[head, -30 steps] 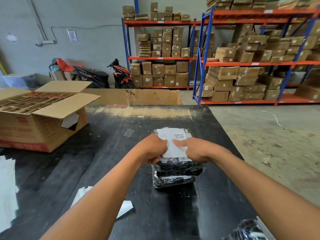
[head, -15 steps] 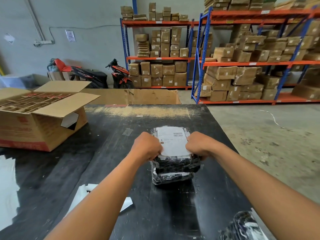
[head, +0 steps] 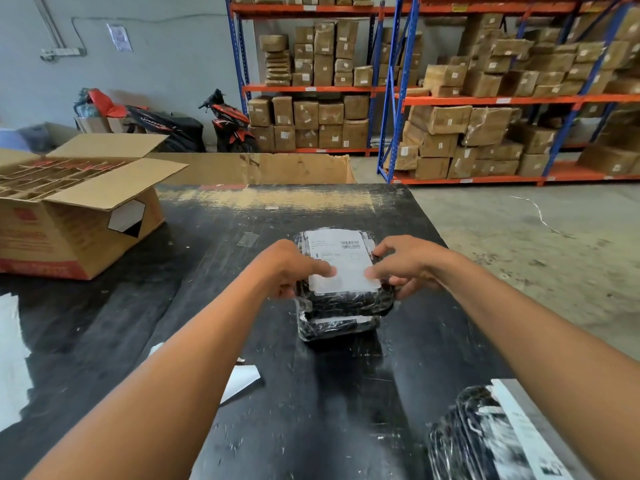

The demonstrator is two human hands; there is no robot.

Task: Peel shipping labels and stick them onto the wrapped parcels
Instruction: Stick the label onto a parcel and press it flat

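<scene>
With the label (head: 341,263) pressed flat on the top parcel (head: 346,299) by loosely spread fingertips of the left hand (head: 291,266) and right hand (head: 407,265), trapped creases were judged likely at its unpressed 12 o'clock edge.

**One head-worn view, forward and down**

A single wide-angle camera sat on the person's head, facing forward and tilted down across the black tabletop (head: 346,393). Both forearms reached in from the bottom edge, close to the lens. Storage racks (head: 398,95) stood far behind, bowed by the lens.
</scene>
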